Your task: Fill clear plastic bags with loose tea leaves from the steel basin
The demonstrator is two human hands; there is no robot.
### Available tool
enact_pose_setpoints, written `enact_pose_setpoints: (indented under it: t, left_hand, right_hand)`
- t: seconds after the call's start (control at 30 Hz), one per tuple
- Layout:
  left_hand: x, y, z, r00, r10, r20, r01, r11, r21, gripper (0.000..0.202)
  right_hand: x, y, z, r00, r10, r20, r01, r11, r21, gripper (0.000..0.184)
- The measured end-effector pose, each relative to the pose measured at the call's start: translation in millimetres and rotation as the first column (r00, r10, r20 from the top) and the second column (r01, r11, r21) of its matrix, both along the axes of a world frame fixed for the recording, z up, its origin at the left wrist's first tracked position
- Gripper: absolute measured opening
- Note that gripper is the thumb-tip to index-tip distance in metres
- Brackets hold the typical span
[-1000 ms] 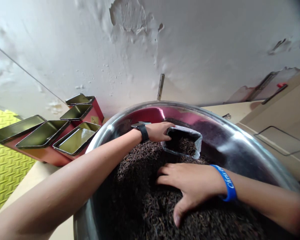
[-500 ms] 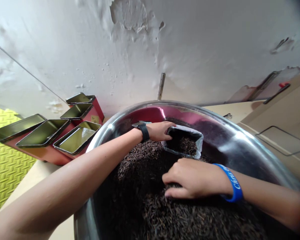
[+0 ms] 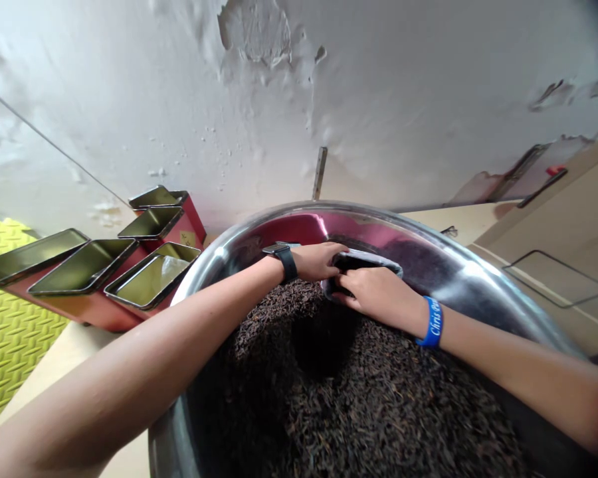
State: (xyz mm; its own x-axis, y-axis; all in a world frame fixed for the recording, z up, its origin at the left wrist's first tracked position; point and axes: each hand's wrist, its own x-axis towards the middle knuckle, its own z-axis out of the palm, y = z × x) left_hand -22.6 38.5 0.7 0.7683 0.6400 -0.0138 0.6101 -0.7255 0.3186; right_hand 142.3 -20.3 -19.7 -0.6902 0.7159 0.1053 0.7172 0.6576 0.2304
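Note:
A big steel basin in front of me is heaped with dark loose tea leaves. At its far side lies a silvery foil bag, mouth toward me. My left hand, a black watch on the wrist, is closed on the bag's left rim. My right hand, a blue wristband behind it, is cupped shut at the bag's mouth, pushing tea leaves in; its fingers cover most of the opening.
Several open red tins with gold insides stand in a cluster on the beige table to the left of the basin. A peeling white wall rises right behind. A yellow patterned mat lies at far left.
My right hand raked a handful of tea leaves off the heap and carried it forward to the bag's mouth. The left hand kept its hold on the bag's rim.

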Motion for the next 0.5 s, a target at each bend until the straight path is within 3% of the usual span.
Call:
enact_pose_setpoints:
  t: [0.33, 0.5]
  left_hand:
    - [0, -1, 1.8, 1.0, 0.005, -0.013, -0.005, 1.0, -0.002, 0.054]
    - [1, -3, 3.7, 1.0, 0.013, -0.006, -0.013, 1.0, -0.014, 0.053]
  right_hand:
    - [0, -1, 2.5, 1.0, -0.004, -0.02, 0.005, 0.999, 0.034, 0.016]
    - [-3, -15, 13.0, 0.999, -0.011, -0.053, 0.013, 0.999, 0.036, 0.018]
